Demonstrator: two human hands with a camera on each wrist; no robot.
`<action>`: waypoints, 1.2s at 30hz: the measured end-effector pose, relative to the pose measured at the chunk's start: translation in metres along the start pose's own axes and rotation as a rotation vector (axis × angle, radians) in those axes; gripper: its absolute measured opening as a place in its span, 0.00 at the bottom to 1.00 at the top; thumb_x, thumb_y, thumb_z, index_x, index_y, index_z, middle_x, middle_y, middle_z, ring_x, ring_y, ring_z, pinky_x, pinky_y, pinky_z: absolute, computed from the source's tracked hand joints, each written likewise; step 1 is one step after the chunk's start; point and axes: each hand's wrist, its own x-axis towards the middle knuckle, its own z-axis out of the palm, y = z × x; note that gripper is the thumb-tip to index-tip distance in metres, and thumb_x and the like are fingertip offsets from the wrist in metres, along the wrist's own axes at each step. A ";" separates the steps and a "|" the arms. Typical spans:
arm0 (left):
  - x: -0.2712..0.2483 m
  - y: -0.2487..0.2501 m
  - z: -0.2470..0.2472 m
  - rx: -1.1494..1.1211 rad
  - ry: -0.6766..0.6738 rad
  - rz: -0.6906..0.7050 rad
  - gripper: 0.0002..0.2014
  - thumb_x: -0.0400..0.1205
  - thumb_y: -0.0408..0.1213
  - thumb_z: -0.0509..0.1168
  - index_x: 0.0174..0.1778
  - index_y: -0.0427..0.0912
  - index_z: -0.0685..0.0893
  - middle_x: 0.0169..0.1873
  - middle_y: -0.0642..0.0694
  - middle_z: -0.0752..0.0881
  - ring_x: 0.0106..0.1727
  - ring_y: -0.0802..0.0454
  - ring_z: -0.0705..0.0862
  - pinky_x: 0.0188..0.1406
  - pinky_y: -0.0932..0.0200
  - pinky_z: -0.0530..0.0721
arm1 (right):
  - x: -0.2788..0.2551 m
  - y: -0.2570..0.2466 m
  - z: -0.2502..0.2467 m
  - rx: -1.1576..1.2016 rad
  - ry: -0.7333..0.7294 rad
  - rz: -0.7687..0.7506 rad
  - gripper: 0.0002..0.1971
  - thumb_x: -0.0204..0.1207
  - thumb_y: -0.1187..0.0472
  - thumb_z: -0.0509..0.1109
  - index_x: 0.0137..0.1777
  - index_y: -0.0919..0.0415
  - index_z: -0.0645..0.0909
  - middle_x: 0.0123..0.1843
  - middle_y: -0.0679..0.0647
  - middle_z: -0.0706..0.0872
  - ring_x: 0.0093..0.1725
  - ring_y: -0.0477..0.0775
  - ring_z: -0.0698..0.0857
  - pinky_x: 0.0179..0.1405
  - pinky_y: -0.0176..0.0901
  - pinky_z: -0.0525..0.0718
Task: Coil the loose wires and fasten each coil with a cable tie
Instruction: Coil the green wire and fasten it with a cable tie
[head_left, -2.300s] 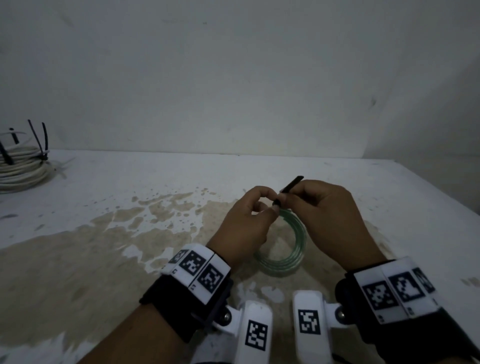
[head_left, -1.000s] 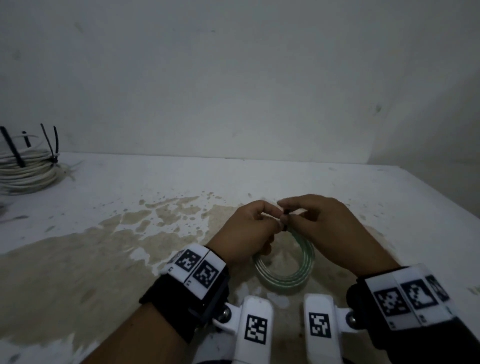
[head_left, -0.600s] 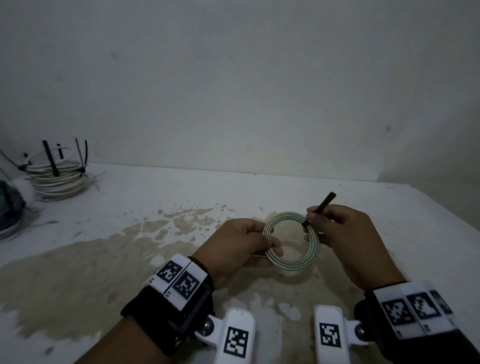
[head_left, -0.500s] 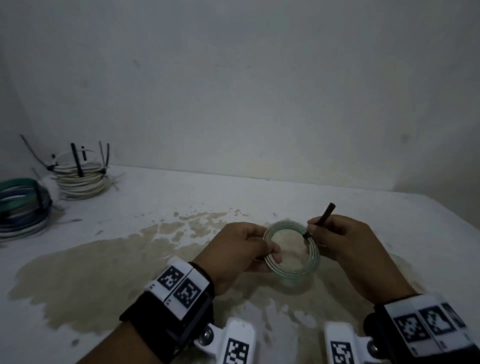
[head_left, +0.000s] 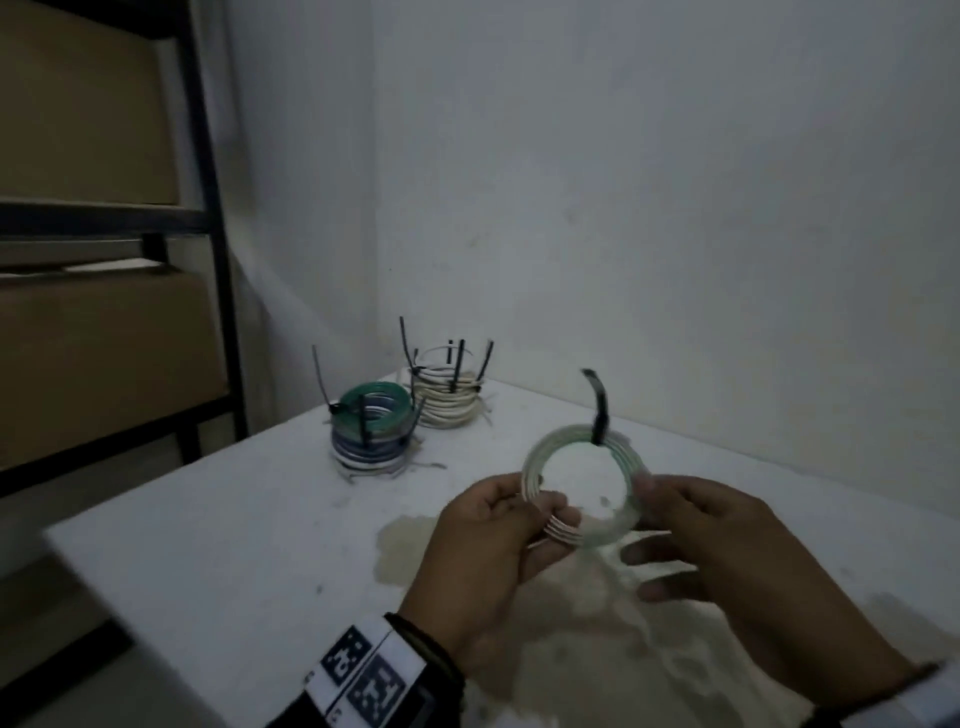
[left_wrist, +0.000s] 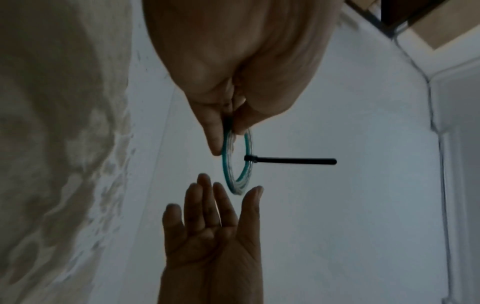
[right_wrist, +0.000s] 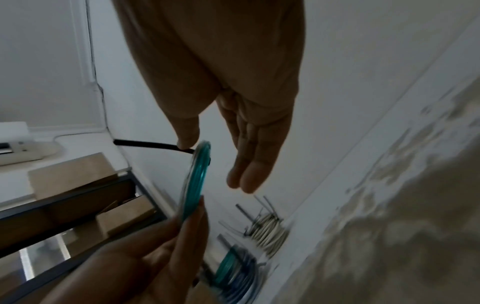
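Left hand (head_left: 483, 540) pinches the lower-left rim of one green coil (head_left: 576, 488), held upright above the surface (head_left: 249, 540); right hand (head_left: 722, 551) is spread, fingers straight, just beside the coil's right rim, contact unclear. One black tie (head_left: 597, 410) wraps the coil's top, tail sticking up. Two stacks of tied coils sit at the far corner, well apart from the hands: a green-blue stack (head_left: 371, 434) and a white stack (head_left: 449, 397), coil count per stack unclear.

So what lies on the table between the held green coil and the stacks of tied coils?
Nothing: in the head view the table is bare between the green coil in the left hand and the stacked coils.
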 end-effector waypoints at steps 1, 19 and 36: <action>0.001 0.008 -0.009 -0.046 0.041 0.033 0.03 0.80 0.24 0.64 0.46 0.29 0.83 0.33 0.38 0.89 0.34 0.51 0.89 0.32 0.63 0.87 | 0.003 -0.002 0.018 0.036 -0.029 -0.022 0.11 0.73 0.55 0.72 0.47 0.64 0.87 0.37 0.60 0.90 0.31 0.57 0.87 0.29 0.51 0.86; 0.081 0.150 -0.118 0.291 0.232 0.284 0.03 0.82 0.24 0.63 0.48 0.31 0.82 0.43 0.34 0.85 0.39 0.47 0.85 0.36 0.62 0.88 | 0.145 -0.068 0.186 0.001 -0.138 -0.153 0.10 0.74 0.68 0.73 0.32 0.69 0.81 0.28 0.62 0.83 0.23 0.54 0.80 0.28 0.43 0.83; 0.103 0.111 -0.134 0.456 0.307 0.190 0.13 0.82 0.30 0.62 0.34 0.48 0.82 0.33 0.56 0.84 0.37 0.60 0.80 0.36 0.64 0.76 | 0.222 -0.043 0.224 -0.805 -0.169 -0.220 0.12 0.76 0.61 0.69 0.52 0.69 0.87 0.44 0.57 0.83 0.44 0.54 0.79 0.45 0.42 0.77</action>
